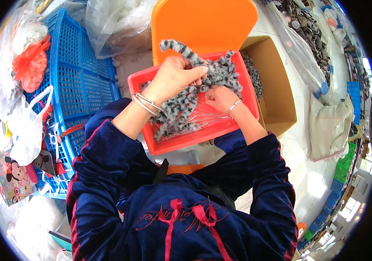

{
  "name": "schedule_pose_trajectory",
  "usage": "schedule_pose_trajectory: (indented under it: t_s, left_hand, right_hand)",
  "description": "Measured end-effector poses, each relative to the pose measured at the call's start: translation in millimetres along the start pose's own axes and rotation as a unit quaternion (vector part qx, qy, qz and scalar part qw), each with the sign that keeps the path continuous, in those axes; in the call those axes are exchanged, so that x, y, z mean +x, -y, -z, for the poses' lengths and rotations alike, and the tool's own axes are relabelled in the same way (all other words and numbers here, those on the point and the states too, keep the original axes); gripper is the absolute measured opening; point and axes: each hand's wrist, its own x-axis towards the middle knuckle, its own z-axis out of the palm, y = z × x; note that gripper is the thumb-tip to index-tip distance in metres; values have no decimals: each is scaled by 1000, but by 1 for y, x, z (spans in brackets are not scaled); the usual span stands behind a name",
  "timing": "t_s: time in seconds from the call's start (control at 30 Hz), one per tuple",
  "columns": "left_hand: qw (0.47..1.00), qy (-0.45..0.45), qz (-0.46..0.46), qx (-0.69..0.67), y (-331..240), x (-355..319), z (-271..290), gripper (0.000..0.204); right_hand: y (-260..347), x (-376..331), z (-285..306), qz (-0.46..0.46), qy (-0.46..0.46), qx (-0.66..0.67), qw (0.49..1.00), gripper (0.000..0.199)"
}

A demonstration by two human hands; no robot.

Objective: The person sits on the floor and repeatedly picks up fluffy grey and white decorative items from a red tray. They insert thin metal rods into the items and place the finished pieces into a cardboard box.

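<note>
My left hand point(175, 74) is closed on a grey and black fuzzy plush piece, whose striped, tail-like end point(178, 47) sticks out past the fingers to the upper left. Close by on the right, my right hand point(224, 99) is closed, its fingertips pinched together at the lower edge of the plush; what they hold is hidden. Both hands are over a red plastic tray point(168, 147). More spotted plush pieces point(237, 75) lie in it, along with a bunch of thin, pale wire-like strands point(205, 119) below my right hand.
An orange chair point(203, 24) stands behind the tray. To its right is an open cardboard box point(279, 87) with more spotted plush. A tall blue plastic crate point(79, 69) is at the left, hung with bags. Clear plastic bags point(116, 26) sit at the back, and a whitish sack point(329, 126) at the right.
</note>
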Motion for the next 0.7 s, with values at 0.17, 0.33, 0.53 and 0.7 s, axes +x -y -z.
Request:
schedule_pose_trajectory:
  t_s: [0.17, 0.33, 0.53, 0.7]
  left_hand:
    - [999, 6, -7, 38, 6, 0, 6, 32]
    - [989, 66, 20, 131, 14, -3, 2, 35]
    - [995, 69, -5, 79, 30, -6, -7, 33]
    - [989, 136, 63, -13, 20, -9, -2, 28]
  right_hand:
    - [10, -10, 33, 45, 28, 108, 993, 7]
    - [21, -22, 60, -20, -19, 398, 917, 6]
    - [44, -21, 72, 43, -183, 547, 816, 6]
    - [46, -20, 78, 80, -265, 525, 805, 6]
